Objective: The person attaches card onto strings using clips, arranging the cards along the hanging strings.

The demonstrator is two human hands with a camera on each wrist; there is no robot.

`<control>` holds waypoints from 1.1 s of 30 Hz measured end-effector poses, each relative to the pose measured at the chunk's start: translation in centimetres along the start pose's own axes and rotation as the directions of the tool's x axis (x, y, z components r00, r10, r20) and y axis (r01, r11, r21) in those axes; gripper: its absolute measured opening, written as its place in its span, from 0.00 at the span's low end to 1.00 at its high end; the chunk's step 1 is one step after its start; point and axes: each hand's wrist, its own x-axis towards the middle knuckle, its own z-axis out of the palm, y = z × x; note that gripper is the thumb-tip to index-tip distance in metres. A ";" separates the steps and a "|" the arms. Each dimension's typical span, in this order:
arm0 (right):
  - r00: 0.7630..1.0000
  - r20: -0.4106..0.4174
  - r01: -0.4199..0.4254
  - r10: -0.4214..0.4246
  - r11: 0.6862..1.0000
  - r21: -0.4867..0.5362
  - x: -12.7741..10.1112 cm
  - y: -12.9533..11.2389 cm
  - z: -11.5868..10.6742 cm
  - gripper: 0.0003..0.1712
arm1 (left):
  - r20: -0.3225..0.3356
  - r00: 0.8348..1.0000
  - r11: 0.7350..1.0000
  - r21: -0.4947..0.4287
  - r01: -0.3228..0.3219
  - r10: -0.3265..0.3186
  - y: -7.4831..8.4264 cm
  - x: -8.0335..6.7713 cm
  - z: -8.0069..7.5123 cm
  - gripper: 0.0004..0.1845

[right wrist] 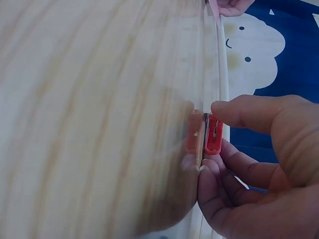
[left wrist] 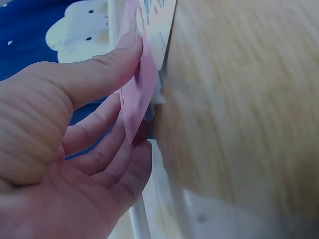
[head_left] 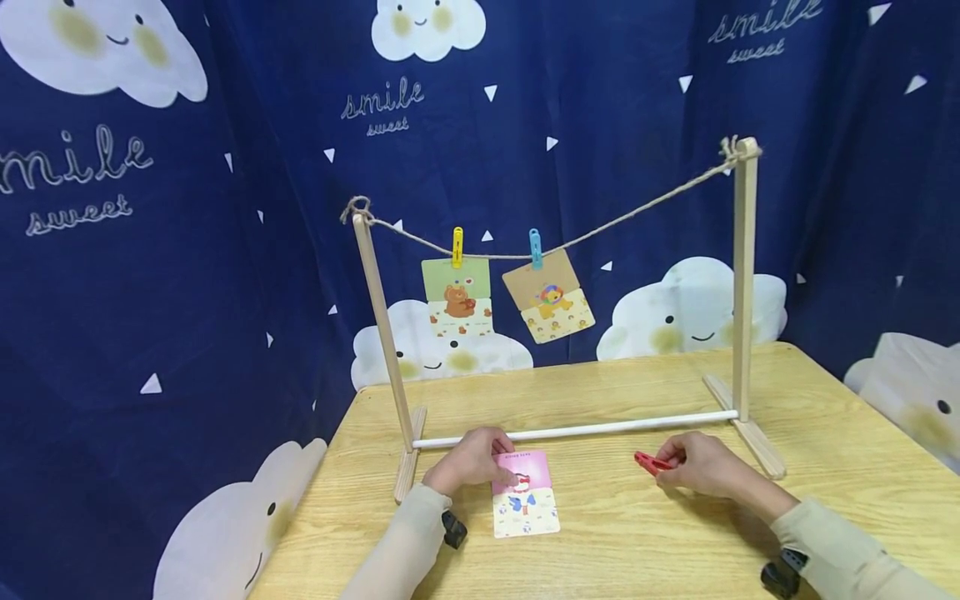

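- L hand (head_left: 471,463): thumb on top, fingers under, pinching upper left edge of pink card (head_left: 524,492); that edge raised off table (head_left: 615,542), rest of card lies twd the person.
- R hand (head_left: 697,463): thumb + fingers pinch red clip (head_left: 649,462) at its rear; clip sticks out left of fingertips, at table level.
- Card & clip well apart, both just in front of rack's white bar (head_left: 577,431).
- Behind: string (head_left: 600,227) w/ yellow clip (head_left: 457,247) + green card (head_left: 457,297), blue clip (head_left: 536,248) + tan card (head_left: 549,297).

Cards: 3 total; 2 hang on the string, green card (head_left: 457,295) and tan card (head_left: 549,298), plus 1 pink card (head_left: 524,493) on the table (head_left: 825,433); clothespins: 3; yellow peg (head_left: 457,247), blue peg (head_left: 536,248), red peg (head_left: 651,463); upright posts: 2; hands: 2.
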 end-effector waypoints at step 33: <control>0.998 -0.058 0.031 -0.032 0.999 -0.012 -0.2 -1.1 -0.4 0.11 | -0.075 0.996 0.982 -0.182 -0.058 0.045 1.2 -0.2 -2.3 0.16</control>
